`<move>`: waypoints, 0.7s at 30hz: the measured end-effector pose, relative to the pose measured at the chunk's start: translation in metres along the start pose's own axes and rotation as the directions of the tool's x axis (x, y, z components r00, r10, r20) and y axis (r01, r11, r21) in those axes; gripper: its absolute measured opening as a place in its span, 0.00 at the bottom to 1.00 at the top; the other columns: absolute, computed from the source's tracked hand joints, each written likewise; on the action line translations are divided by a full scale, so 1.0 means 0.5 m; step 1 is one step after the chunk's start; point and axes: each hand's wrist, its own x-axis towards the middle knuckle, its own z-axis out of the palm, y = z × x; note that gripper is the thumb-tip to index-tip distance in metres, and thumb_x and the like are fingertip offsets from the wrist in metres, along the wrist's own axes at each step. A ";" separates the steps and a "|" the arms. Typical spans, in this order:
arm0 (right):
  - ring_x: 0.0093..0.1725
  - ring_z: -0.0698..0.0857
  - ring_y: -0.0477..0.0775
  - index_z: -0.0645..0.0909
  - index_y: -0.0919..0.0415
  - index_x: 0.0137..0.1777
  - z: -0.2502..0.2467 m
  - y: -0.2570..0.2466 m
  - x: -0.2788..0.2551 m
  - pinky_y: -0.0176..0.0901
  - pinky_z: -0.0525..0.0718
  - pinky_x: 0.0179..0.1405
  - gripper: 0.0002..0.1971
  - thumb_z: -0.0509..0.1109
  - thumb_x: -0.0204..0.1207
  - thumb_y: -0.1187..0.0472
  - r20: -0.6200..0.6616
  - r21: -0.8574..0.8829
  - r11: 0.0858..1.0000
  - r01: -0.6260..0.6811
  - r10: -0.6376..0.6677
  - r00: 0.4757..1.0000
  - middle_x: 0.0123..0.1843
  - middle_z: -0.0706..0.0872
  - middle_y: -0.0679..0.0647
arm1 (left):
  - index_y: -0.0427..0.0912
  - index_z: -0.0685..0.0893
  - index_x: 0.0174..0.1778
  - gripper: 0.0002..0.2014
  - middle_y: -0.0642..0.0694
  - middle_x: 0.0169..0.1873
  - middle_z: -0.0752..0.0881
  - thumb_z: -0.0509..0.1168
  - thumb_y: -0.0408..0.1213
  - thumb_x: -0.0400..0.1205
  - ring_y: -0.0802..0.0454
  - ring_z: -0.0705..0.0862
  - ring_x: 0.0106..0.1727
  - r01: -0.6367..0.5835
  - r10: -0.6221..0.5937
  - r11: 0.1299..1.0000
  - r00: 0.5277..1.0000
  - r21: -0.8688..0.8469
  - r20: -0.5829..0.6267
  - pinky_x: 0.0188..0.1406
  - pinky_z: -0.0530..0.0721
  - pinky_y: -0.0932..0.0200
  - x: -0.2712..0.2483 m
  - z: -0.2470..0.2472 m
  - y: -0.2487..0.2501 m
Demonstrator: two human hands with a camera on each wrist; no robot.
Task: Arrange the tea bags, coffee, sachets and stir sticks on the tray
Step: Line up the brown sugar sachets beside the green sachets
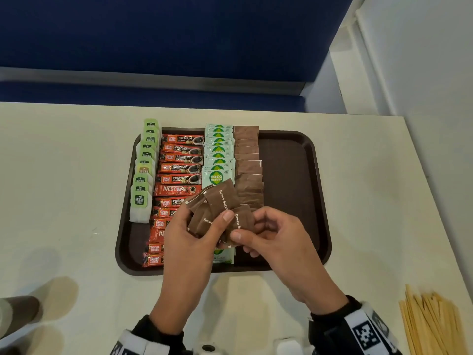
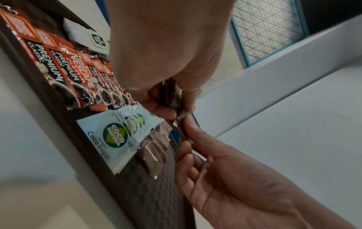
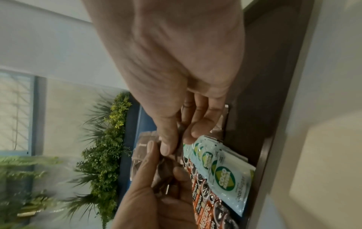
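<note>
A dark brown tray (image 1: 294, 175) holds columns of green tea bags (image 1: 143, 170), red coffee sticks (image 1: 179, 178), pale coco sugar sachets (image 1: 218, 152) and brown sugar sachets (image 1: 248, 165). Over the tray's near middle, my left hand (image 1: 212, 224) grips a fanned bunch of brown sugar sachets (image 1: 217, 203). My right hand (image 1: 245, 226) pinches one sachet (image 1: 242, 221) of that bunch between thumb and fingers. The left wrist view shows the bunch (image 2: 172, 96) edge-on above the coco sugar sachets (image 2: 115, 139). Wooden stir sticks (image 1: 430, 324) lie on the table at the near right, off the tray.
The tray's right third is bare. A brown cup-like object (image 1: 18, 313) lies at the near left edge of the white table (image 1: 64, 175). A blue partition (image 1: 179, 34) stands behind the table, whose right edge runs close to the stir sticks.
</note>
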 end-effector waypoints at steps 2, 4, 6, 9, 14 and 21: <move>0.40 0.93 0.55 0.91 0.58 0.52 -0.007 0.003 0.000 0.43 0.94 0.43 0.11 0.87 0.74 0.56 -0.020 0.005 1.000 -0.014 0.014 1.000 0.43 0.94 0.57 | 0.49 0.90 0.61 0.15 0.55 0.48 0.97 0.81 0.32 0.80 0.56 0.96 0.51 -0.007 0.007 1.000 0.999 0.007 -0.034 0.42 0.90 0.68 0.001 0.002 -0.003; 0.42 0.94 0.55 0.91 0.59 0.53 -0.013 0.005 0.000 0.45 0.94 0.46 0.09 0.85 0.76 0.60 0.002 0.063 0.997 -0.042 0.042 0.999 0.45 0.94 0.59 | 0.48 0.90 0.61 0.15 0.55 0.49 0.97 0.81 0.31 0.80 0.57 0.96 0.51 -0.009 0.008 1.000 0.998 -0.012 -0.061 0.43 0.90 0.68 0.004 0.001 -0.003; 0.47 0.96 0.56 0.91 0.61 0.55 -0.016 0.005 0.000 0.47 0.95 0.50 0.07 0.82 0.79 0.64 0.012 0.103 0.993 -0.058 0.057 0.998 0.46 0.95 0.59 | 0.48 0.90 0.62 0.16 0.55 0.50 0.97 0.81 0.31 0.81 0.58 0.96 0.52 -0.005 0.004 1.000 0.998 -0.016 -0.059 0.44 0.90 0.69 0.007 0.000 -0.001; 0.48 0.97 0.57 0.91 0.62 0.54 -0.015 0.011 0.004 0.49 0.96 0.50 0.07 0.82 0.79 0.65 -0.064 0.109 0.993 -0.043 0.050 0.997 0.45 0.96 0.59 | 0.51 0.89 0.62 0.16 0.57 0.50 0.97 0.80 0.32 0.81 0.59 0.96 0.54 0.005 -0.005 1.000 0.999 -0.005 -0.034 0.47 0.90 0.69 0.006 0.003 -0.004; 0.52 0.96 0.57 0.92 0.60 0.55 -0.011 0.019 0.006 0.49 0.96 0.53 0.08 0.83 0.77 0.62 -0.132 0.226 0.973 -0.048 0.080 0.988 0.49 0.96 0.58 | 0.50 0.89 0.63 0.15 0.56 0.53 0.97 0.79 0.33 0.83 0.56 0.95 0.58 0.026 -0.028 0.999 0.998 -0.033 -0.055 0.50 0.92 0.66 0.003 0.007 -0.015; 0.53 0.96 0.60 0.89 0.64 0.58 -0.032 0.037 0.004 0.45 0.94 0.52 0.06 0.77 0.83 0.67 -0.125 0.254 0.966 -0.037 0.071 0.990 0.51 0.96 0.62 | 0.51 0.89 0.67 0.14 0.49 0.57 0.97 0.75 0.35 0.86 0.47 0.97 0.57 0.104 -0.113 0.985 0.992 -0.141 -0.055 0.59 0.92 0.43 0.009 0.001 -0.014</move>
